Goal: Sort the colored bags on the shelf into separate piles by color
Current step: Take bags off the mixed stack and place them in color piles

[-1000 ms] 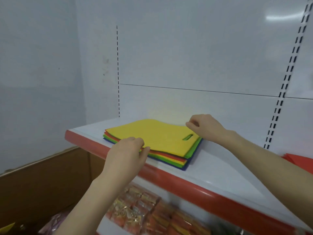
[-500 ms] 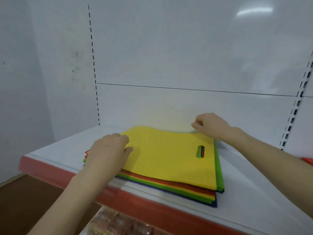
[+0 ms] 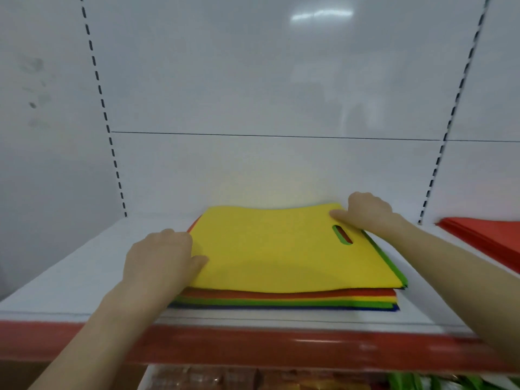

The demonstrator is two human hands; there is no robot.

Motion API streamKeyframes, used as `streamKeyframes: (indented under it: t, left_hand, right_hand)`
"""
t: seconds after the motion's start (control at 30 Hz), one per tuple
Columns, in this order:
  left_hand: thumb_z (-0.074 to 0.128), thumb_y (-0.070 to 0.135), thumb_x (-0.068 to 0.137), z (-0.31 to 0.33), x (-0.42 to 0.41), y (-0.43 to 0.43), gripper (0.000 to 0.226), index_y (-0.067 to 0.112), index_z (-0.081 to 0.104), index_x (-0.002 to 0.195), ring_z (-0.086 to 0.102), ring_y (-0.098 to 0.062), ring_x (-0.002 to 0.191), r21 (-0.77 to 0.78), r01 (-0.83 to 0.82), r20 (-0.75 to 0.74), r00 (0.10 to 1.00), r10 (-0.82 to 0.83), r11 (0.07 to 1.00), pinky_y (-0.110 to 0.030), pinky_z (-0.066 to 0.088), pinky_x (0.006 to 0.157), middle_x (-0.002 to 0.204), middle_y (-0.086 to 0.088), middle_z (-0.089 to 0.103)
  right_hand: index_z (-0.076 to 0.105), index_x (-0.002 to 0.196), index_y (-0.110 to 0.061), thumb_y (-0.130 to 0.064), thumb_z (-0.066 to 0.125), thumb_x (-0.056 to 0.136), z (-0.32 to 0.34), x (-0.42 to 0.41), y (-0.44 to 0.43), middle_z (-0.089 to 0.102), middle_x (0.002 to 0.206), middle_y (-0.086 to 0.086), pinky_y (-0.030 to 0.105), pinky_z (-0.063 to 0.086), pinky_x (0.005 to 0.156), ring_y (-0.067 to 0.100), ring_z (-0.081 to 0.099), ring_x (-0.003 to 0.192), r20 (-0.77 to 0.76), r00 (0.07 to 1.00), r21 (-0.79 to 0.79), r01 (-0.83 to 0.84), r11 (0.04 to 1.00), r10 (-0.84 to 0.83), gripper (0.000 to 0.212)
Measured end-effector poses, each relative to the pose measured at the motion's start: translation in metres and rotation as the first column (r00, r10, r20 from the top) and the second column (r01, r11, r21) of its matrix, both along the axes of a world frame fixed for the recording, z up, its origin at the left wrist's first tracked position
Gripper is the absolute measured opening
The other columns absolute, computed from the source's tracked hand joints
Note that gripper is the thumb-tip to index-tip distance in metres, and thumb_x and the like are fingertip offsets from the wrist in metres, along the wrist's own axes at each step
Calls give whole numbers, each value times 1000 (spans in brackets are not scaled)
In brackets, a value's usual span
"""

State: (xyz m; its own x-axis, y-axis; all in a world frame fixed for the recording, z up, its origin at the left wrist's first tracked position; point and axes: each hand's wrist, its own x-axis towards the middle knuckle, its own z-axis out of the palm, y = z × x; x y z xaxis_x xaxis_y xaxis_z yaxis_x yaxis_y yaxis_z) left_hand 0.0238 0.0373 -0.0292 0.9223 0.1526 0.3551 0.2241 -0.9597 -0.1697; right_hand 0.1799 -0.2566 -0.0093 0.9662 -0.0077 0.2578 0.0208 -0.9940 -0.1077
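So left hand (image 3: 161, 258) and right hand (image 3: 367, 213) pinch the top yellow bag (image 3: 281, 249) mid-frame; next, probably peel it off the stack (image 3: 281, 301).

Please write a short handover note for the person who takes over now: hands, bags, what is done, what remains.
Left hand grips the top yellow bag at its left edge. Right hand pinches its far right corner.
Under it a mixed stack of red, yellow, green and blue bags lies on the shelf; a red pile lies to the right.
Done: red pile apparently started.
Left: the whole mixed stack.
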Motion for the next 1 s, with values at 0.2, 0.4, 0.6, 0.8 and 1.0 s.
streamKeyframes:
  t: [0.2,0.4,0.6,0.8,1.0]
  left_hand:
    - [37,57,91,-5,2,-2,46,18,53,107,50,-21,105,-53,17,4,1000,-16,998,-27,36,74,108,-2,51]
    - [34,65,88,-5,3,-5,54,18,55,104,50,-21,105,-16,-59,-19,998,58,998,-27,35,74,108,-1,50]
    - [34,65,89,-2,-5,8,50,19,52,93,53,-21,100,-77,-133,-38,991,130,988,-26,34,71,98,-1,52]
    - [45,49,91,-5,-21,25,34,16,51,93,56,-23,94,-247,-70,168,979,113,967,-28,38,69,93,1,55]
    - [50,30,92,-10,-38,31,18,13,56,91,49,-27,76,-461,126,438,893,102,879,-31,34,61,83,-4,60]
  right_hand:
    - [34,66,-16,-42,53,92,-2,-2,3,42,68,0,25,27,50,23,48,74,9,998,106,55,993,-56,42]
    - [40,83,-9,-27,47,96,0,-13,6,45,83,6,29,26,55,24,43,77,200,979,-51,41,998,-30,23]
    - [51,101,-4,-25,43,99,7,-25,20,59,93,13,32,33,63,27,48,77,380,919,38,-130,991,107,23]
    - [52,108,-4,-26,47,98,12,-36,40,59,96,13,43,46,77,33,54,93,446,886,340,-299,891,127,25]
    - [52,107,-5,-26,49,96,20,-42,45,54,95,8,36,43,79,27,52,96,465,883,562,-349,750,63,25]
